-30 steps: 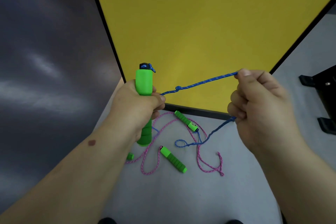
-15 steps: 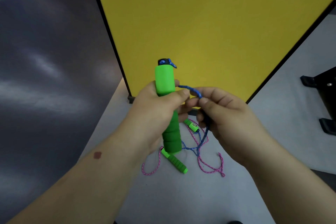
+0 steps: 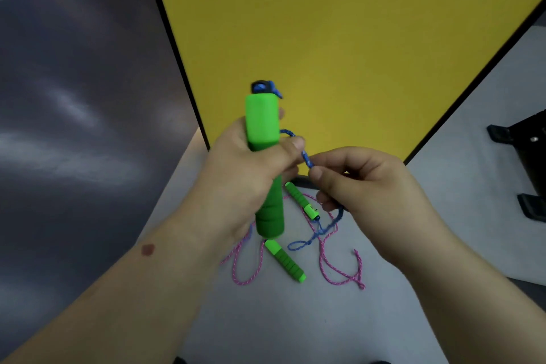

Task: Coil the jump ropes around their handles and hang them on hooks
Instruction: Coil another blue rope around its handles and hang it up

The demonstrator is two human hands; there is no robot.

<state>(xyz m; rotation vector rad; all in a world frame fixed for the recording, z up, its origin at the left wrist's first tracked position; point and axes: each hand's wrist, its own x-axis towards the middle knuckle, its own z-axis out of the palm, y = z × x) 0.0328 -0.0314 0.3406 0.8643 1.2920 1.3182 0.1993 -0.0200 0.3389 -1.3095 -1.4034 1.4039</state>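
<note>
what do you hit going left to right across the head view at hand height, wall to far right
Dark grey wall → left hand gripping the upright green handle → blue rope stretched between the hands → right hand pinching it → grey floor → black stand feet.

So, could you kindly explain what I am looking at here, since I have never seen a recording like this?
There is no machine: a person wears a camera on the head, looking down at their own two bare hands. The left hand grips an upright green handle of a jump rope. The right hand pinches the blue rope that runs from that handle, and the rope trails down to the grey floor. On the floor lie two more green handles and a loose pink rope. Behind stands a yellow panel with a black edge. No hooks are in view.
</note>
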